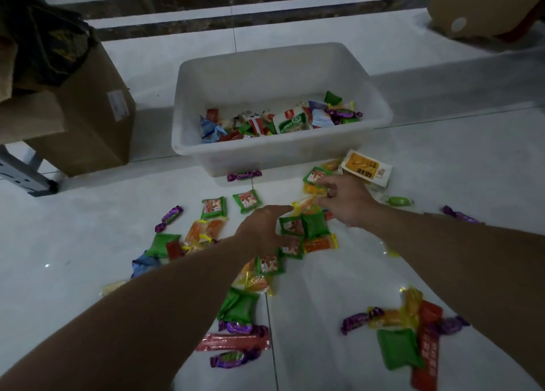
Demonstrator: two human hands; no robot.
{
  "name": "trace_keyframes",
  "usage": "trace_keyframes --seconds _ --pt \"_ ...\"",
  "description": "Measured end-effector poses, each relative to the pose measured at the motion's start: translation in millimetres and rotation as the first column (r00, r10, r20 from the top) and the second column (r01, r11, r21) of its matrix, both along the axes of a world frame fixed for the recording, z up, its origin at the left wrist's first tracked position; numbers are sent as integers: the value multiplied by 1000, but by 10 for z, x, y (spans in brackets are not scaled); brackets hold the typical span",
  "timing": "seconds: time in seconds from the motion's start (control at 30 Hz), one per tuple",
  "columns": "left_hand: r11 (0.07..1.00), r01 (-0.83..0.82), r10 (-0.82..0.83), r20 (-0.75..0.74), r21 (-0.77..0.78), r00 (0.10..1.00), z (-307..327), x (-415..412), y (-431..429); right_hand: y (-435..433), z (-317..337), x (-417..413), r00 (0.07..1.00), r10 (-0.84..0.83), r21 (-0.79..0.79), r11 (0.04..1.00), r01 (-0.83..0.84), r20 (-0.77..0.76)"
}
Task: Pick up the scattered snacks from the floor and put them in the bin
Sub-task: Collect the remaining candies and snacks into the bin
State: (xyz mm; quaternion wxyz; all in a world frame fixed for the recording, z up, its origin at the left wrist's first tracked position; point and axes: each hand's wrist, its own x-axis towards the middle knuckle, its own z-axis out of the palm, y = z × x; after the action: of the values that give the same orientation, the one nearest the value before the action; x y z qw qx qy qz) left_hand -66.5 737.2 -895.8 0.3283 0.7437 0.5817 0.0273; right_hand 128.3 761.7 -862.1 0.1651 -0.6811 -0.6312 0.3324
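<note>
White rectangular plastic bin (283, 151) sits on the pale glossy tiled floor (73, 237), far centre. Bottom partly covered with mixed wrapped snacks (290, 121): green, red, blue, purple and white packets.

More snacks scattered on the floor in front of the bin. Purple twist-wrapped candy (244, 174) lies against the bin's near wall. Two green square packets with red picture labels (214, 208) (247, 201) lie side by side, left of centre. Yellow-and-white flat pouch (366, 168) rests just right of the bin's near right corner. Green twist candy (397, 200) further right. Near right: cluster of a plain green pillow packet (398, 348), a long red stick pack (427, 346) and purple candies. Near centre: another long red stick pack (233, 342) between purple candies.

Left hand (264, 228) reaches out, palm down, fingers spread loosely, over a pile of green packets (303, 225); open, nothing gripped that I can see. Right hand (345, 199) is further out, fingers curled onto a yellow-orange transparent wrapped snack (305, 205), pinching it; edges blurred, so exact grip is unclear. A green labelled packet (317, 174) lies just beyond its fingertips.

Brown cardboard box (88, 119) stands far left, dark bag (50, 45) on top. Tan rounded object (483, 7) at far right corner, partly cut off.
</note>
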Motion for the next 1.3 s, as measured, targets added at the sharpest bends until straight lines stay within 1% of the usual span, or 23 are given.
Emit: trace_keyframes --seconds 0.07,0.17,0.23,0.3,0.4,0.47,0.53,0.6,0.7,0.8,0.93,1.0,1.1,1.23,1.3 --pt "1000 27 -27 -19 -11 999 -68 49 39 25 -45 -22 999 30 -7 1000 -30 23" --pt "997 59 -60 -28 -41 998 -146 137 92 58 -90 -25 1000 31 -37 999 -31 -1" --pt "993 107 -111 -58 -57 992 -211 186 106 68 -132 -17 1000 26 -42 999 -26 0" --pt "987 155 -160 -106 -48 981 -285 211 104 71 -185 -11 1000 24 -48 999 -23 7" --pt "987 160 -154 -175 21 972 -358 228 101 69 -295 0 999 33 -85 996 -32 7" --pt "990 129 -117 -169 62 979 -389 224 112 62 -358 5 999 44 -115 992 -41 21" --pt "995 63 -53 -119 78 992 -421 192 131 65 -408 -3 996 66 -131 990 -58 53" --pt "997 -8 12 -60 78 998 -439 139 140 84 -442 -31 993 87 -123 989 -77 81" --pt "993 -74 76 -24 88 997 -454 49 164 129 -498 -120 984 130 -88 989 -120 123" --pt "983 -169 168 18 69 986 -453 -40 194 171 -549 -238 971 166 -66 985 -157 171" --pt "962 -271 269 70 31 961 -434 -113 233 225 -611 -350 931 180 -11 982 -186 317" --pt "950 -313 311 95 11 946 -429 -132 248 241 -644 -389 919 187 -22 981 -191 347" --pt "936 -353 352 124 -12 928 -426 -140 263 254 -647 -432 916 196 -45 980 -193 351" --pt "931 -366 364 142 -14 921 -408 -136 268 239 -621 -443 861 247 -44 966 -255 445" --pt "930 -367 365 156 -14 918 -383 -130 268 209 -605 -452 842 270 -78 961 -265 467"
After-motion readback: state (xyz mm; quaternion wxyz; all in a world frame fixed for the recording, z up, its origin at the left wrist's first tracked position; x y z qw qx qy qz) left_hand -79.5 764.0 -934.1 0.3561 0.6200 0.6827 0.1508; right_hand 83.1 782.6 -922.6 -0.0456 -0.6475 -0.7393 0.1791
